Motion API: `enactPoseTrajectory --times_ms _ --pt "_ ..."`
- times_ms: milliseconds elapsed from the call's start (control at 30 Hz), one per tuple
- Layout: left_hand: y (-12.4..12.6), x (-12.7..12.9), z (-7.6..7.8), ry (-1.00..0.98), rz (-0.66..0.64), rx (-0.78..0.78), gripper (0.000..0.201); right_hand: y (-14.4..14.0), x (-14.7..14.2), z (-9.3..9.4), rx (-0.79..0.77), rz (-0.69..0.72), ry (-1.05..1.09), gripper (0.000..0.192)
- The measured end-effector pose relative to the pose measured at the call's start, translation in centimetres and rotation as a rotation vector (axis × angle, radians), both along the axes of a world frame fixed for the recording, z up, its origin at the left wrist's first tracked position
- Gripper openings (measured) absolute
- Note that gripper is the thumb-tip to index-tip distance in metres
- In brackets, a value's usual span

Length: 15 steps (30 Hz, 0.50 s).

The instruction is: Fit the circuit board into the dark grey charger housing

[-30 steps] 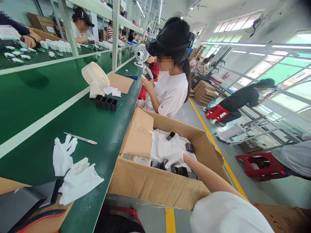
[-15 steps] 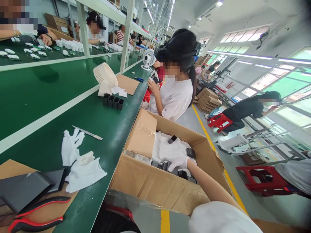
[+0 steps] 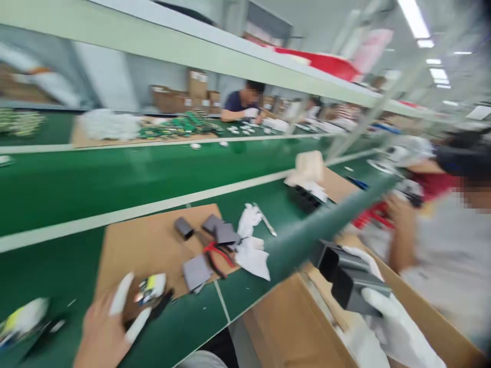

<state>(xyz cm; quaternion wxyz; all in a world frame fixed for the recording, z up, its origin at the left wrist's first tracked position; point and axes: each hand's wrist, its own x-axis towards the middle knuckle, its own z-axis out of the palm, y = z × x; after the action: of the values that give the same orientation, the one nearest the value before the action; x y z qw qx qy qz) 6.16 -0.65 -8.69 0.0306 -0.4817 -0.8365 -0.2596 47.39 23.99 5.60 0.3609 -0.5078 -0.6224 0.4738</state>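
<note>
Right hand [image 3: 387, 319], in a white glove, holds two dark open-ended housings [image 3: 347, 276] stacked against each other, above the open cardboard box [image 3: 441, 327] at the counter's [image 3: 115, 184] near edge. Gloved fingers [image 3: 378, 299] wrap the lower housing from below and behind; thumb side is hidden, so how firm the hold is cannot be told. The upper housing seems only to lean on the lower one.

Left hand [image 3: 102, 337], bare but for white finger cots on two fingers [image 3: 121, 294], rests low on the counter with fingers spread, holding nothing clearly. It lies just beside a small dark tool with a yellow-green label [image 3: 151, 289] on the brown cardboard sheet [image 3: 149, 245].

On that sheet: more dark housings [image 3: 220, 230], red-handled pliers [image 3: 217, 255], loose white gloves [image 3: 249, 245] and a slim blade [image 3: 265, 222] beyond.

Risks, as judged:
- The frame is heavily blurred, so the load is likely in motion; the upper housing could slide off and fall into the box or to the floor.
- Smooth cloth glove on smooth plastic gives poor grip.
- The housings pass close to the counter edge; a knock there could jar them loose.
- The cardboard sheet is crowded; setting down could push pliers or parts about.
- A co-worker [image 3: 441, 245] sits just beside the box; elbows could meet.
</note>
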Motion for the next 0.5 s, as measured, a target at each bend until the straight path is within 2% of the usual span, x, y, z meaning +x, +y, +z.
enactPoseTrajectory --times_ms 67,133,200,267,300,400,500 --pt "-2.0 0.2 0.1 -0.033 0.028 0.039 0.064 1.0 -7.6 1.1 0.056 0.347 -0.143 0.068" --pt "-3.0 0.4 0.5 -0.111 0.111 0.145 0.068 0.5 -16.0 1.8 0.196 0.603 -0.294 0.068" --pt "-3.4 0.4 1.0 -0.15 0.138 0.247 0.071 -1.2 -24.0 1.7 0.445 0.772 -0.376 0.061" --pt "-3.7 0.4 1.5 -0.162 0.149 0.305 0.074 -3.6 -30.8 0.6 0.711 0.899 -0.44 0.057" --pt "-3.9 0.4 1.7 -0.169 0.16 0.324 0.075 -4.7 -33.5 -0.3 0.809 0.963 -0.568 0.056" --pt "-4.4 0.6 2.0 -0.208 0.19 0.364 0.076 -7.3 -38.7 -3.1 0.88 1.018 -0.729 0.063" --pt "-4.7 0.5 2.1 -0.224 0.152 0.387 0.074 -8.6 -40.0 -4.8 0.954 1.011 -0.844 0.08"
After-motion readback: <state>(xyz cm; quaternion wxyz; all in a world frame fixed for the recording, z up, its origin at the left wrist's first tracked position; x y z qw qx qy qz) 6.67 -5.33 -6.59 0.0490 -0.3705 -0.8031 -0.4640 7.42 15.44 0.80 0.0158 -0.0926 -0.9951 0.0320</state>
